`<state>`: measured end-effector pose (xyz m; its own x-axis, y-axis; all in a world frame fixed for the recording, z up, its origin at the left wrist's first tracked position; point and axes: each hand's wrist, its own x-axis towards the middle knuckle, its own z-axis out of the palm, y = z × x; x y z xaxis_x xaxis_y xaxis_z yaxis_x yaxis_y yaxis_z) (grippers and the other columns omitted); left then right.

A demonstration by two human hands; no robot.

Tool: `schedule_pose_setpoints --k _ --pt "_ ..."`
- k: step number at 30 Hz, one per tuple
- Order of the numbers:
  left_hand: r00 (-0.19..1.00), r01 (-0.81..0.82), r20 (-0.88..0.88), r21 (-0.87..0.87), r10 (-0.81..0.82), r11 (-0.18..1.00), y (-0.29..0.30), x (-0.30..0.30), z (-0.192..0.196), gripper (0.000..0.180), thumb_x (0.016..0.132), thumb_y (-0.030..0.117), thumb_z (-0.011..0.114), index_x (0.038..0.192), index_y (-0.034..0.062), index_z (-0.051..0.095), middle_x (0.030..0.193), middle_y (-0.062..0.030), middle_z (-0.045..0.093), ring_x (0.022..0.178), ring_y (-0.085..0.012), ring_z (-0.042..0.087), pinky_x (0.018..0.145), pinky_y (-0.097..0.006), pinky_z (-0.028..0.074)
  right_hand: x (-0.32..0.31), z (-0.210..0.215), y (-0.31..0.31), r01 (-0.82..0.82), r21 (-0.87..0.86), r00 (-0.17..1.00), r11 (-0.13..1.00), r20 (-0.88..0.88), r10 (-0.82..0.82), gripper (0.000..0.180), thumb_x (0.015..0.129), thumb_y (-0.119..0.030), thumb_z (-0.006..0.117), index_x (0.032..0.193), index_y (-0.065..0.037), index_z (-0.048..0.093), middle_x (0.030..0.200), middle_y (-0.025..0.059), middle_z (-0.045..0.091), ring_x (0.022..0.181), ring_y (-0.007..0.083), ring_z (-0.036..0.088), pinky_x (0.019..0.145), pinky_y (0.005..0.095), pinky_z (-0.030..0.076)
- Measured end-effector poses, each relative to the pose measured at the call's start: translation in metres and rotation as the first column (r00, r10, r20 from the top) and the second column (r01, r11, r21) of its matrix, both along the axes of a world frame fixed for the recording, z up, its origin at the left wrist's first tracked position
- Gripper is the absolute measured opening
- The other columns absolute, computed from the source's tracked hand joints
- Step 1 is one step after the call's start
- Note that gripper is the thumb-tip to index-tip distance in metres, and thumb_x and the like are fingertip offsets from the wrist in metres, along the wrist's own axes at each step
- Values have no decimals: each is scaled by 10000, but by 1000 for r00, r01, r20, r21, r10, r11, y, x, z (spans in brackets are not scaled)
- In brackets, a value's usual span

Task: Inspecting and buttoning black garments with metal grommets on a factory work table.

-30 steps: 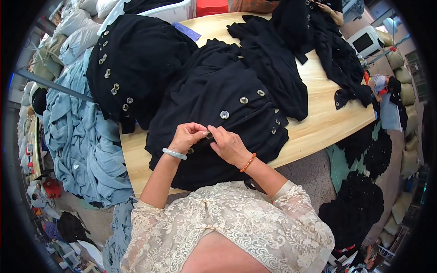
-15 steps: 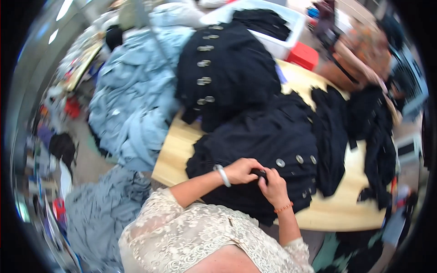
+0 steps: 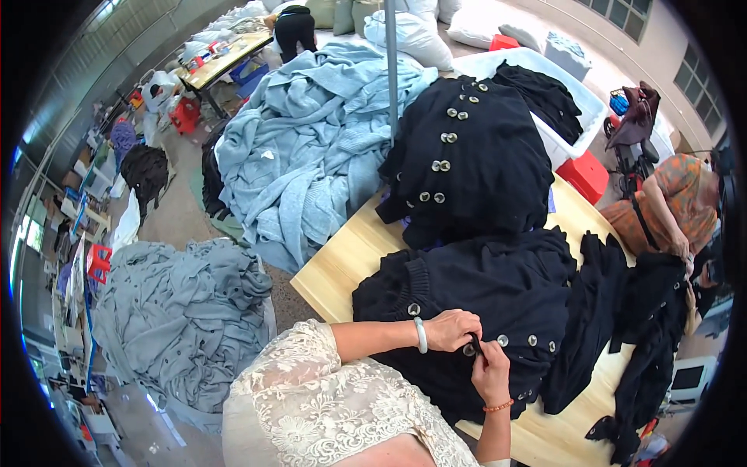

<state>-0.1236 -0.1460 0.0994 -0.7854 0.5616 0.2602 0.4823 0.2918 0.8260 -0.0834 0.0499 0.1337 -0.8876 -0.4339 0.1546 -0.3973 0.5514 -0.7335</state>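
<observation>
Together, left hand (image 3: 454,331) and right hand (image 3: 492,373) pinch a bit of black garment (image 3: 494,292) (each grip closed, near the other).

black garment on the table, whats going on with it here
A person's left hand and right hand pinch a fold of the black garment, which lies buttons up on the table. A black stack, also buttoned, lies just beyond it, with a blue pile farther left. At the far right, a co-worker handles more black clothing.
</observation>
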Motion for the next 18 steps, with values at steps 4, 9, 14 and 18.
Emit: schedule_pose_setpoints --k 4,9,14,18 --pt "969 185 152 66 -193 981 -25 0 20 161 801 118 687 916 28 619 848 -102 611 769 -291 624 661 -379 482 12 17 -4 100 -5 956 995 278 -94 88 787 -49 704 836 -10 643 631 98 548 547 261 565 541 355 443" --pt "998 -41 -59 -203 29 978 -51 4 21 181 724 262 729 818 116 678 834 -86 677 807 -280 671 694 -383 537 20 3 -15 180 225 982 958 -100 -161 203 814 -241 749 884 -79 647 840 108 663 692 331 654 606 405 514" --pt "894 -362 -404 -396 194 844 -44 2 10 191 672 113 733 842 120 647 810 -76 550 783 -273 550 676 -396 428 32 -17 4 238 369 968 898 -21 -248 128 877 -196 647 974 -112 647 907 76 610 678 317 646 595 416 528" --pt "979 -120 -175 -89 103 989 11 5 5 254 776 -6 684 1024 25 641 1005 -105 613 897 -298 590 766 -366 496 37 -26 13 292 349 954 891 -37 -299 133 883 -177 636 973 -78 634 878 108 614 669 322 652 591 416 531"
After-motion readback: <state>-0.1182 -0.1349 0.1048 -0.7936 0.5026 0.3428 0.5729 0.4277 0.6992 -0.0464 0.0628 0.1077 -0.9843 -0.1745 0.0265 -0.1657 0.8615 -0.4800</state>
